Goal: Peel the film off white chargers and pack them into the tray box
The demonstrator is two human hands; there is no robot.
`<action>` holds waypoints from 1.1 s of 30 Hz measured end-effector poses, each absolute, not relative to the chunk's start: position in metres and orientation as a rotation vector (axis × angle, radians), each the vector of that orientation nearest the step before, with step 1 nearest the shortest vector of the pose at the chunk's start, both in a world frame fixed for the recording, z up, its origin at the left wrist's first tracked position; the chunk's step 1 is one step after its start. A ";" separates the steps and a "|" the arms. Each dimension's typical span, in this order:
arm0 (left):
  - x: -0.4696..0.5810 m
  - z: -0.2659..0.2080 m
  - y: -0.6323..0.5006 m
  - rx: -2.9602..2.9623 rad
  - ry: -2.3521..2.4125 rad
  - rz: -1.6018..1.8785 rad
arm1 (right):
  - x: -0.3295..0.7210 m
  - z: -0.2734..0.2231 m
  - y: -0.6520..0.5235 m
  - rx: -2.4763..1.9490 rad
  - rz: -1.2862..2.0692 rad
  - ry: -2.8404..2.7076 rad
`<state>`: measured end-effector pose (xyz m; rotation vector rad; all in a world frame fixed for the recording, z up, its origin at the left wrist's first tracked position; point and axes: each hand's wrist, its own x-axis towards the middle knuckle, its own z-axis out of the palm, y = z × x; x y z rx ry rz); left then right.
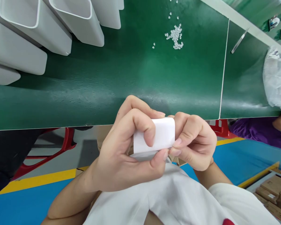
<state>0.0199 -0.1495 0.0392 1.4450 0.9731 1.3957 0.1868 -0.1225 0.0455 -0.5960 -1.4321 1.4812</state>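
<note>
In front of my body, just off the table's near edge, I hold a small white box-like piece (165,132) with rounded corners and a smooth face. My left hand (128,150) grips it, index fingertip bent onto its face, another finger along the top edge and thumb at the lower edge. At its lower right corner, the thumb and index finger of my right hand (194,140) pinch together; whether something small sits between them I cannot make out. On the green table (131,68) beyond lies a loose pile of small clear bits (175,36).
Several white open-ended housings (84,28) lie at the upper left. A slim metal tool (240,40) rests beyond a white line, near a clear plastic bag (276,78). At right sits a person in purple (255,129). Red stools (66,140) and cardboard boxes (273,187) stand below.
</note>
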 end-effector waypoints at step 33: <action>0.022 0.038 -0.144 1.477 1.326 1.506 | 0.192 0.053 -0.119 -0.823 0.959 -1.915</action>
